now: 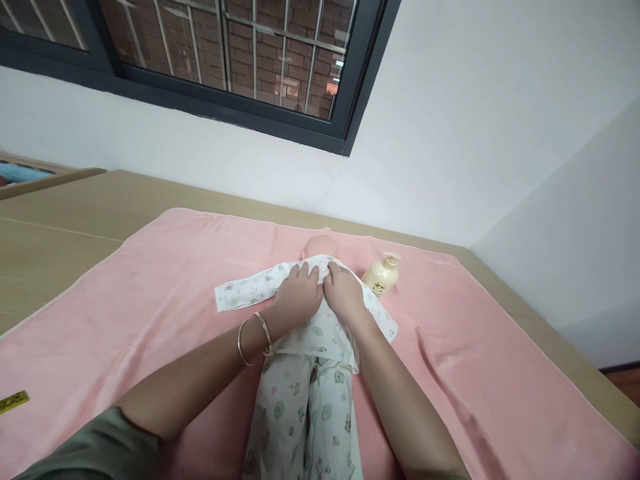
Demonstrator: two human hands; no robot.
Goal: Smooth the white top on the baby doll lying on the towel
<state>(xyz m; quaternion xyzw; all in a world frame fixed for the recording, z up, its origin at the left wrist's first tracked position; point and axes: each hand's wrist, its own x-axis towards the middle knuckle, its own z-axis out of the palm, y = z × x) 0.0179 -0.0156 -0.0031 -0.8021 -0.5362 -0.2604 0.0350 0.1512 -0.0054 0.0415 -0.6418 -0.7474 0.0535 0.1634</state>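
What looks like a baby doll lies on its back, its smooth bald head [321,247] at the far end. It wears a white printed pajama top [315,340] with the sleeves spread sideways, and matching pajama pants [285,407] stretch toward me. My left hand [300,297], with two bangles at the wrist, bends its fingers onto the top's chest near the collar. Right beside it, my right hand [344,290] pinches the fabric at the neckline. Both hands meet at the middle front; the fingertips partly hide the cloth between them.
A pale yellow pump bottle [383,275] leans by the right sleeve. Beneath everything is a pink blanket [165,293] over a wooden surface [60,220]. A yellow label strip [14,402] lies at the left. Behind are a white wall [425,147] and a barred window [240,60].
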